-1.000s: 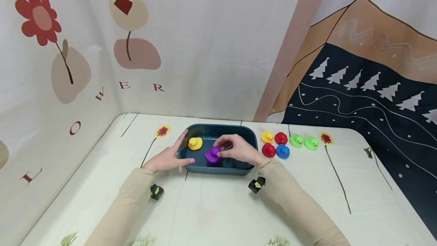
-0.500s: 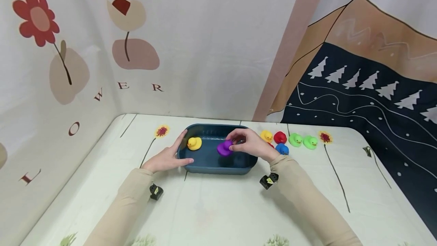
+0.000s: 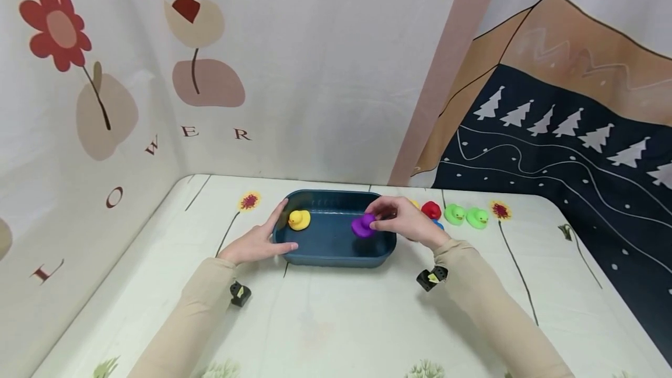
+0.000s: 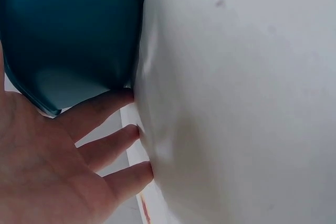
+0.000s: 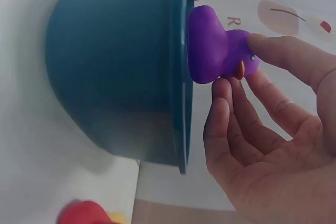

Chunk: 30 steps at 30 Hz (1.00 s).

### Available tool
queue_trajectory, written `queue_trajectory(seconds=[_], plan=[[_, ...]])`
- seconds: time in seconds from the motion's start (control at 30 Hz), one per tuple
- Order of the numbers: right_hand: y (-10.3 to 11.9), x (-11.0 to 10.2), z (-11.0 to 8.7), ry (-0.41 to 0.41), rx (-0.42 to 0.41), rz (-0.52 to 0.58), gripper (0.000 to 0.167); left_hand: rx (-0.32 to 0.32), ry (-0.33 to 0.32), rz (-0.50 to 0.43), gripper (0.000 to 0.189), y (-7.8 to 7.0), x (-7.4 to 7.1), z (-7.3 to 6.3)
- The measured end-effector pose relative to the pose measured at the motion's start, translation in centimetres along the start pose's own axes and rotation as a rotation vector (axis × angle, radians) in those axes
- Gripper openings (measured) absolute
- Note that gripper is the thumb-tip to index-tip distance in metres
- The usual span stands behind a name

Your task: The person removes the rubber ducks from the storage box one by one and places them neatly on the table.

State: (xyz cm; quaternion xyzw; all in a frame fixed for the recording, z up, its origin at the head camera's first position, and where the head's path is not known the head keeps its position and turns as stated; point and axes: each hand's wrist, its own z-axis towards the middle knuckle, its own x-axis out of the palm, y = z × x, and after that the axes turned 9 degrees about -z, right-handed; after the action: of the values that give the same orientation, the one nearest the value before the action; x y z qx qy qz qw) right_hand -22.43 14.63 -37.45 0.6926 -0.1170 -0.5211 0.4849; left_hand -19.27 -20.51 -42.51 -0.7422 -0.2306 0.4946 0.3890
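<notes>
A purple rubber duck [image 3: 362, 226] is pinched by its head between the thumb and fingers of my right hand [image 3: 409, 221], over the right part of a dark blue tub [image 3: 336, 262]. In the right wrist view the duck [image 5: 208, 45] shows above the tub's rim, its orange beak towards the palm. My left hand [image 3: 257, 244] rests spread against the tub's left end, thumb at the front rim. The left wrist view shows that hand [image 4: 58, 166] with its fingers extended along the tub's wall [image 4: 73, 40]. A yellow rubber duck [image 3: 299, 220] sits inside, at the left.
Right of the tub stand a red duck [image 3: 431, 210] and two green ducks [image 3: 454, 214]. A blue duck [image 3: 438, 224] and a yellow duck are mostly hidden behind my right hand. A printed cloth [image 3: 315, 74] hangs behind the white table [image 3: 325, 319].
My right hand has lifted the purple duck from the tub's middle and carried it right, covering some ducks beside the tub. The left hand stays in place.
</notes>
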Motion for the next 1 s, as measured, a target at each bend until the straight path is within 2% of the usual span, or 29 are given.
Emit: queue_trajectory(seconds=[0.47,1.0], plan=[[-1.2,-2.7,-2.0,-0.085,0.030,-0.027,0.029,0.000,-0.001,0.018,0.107,-0.1,-0.1,0.2],[-2.6,-5.0,-4.3,-0.146,0.161,-0.065,0.035,0.001,0.007,-0.009,0.107,0.0,0.0,0.0]])
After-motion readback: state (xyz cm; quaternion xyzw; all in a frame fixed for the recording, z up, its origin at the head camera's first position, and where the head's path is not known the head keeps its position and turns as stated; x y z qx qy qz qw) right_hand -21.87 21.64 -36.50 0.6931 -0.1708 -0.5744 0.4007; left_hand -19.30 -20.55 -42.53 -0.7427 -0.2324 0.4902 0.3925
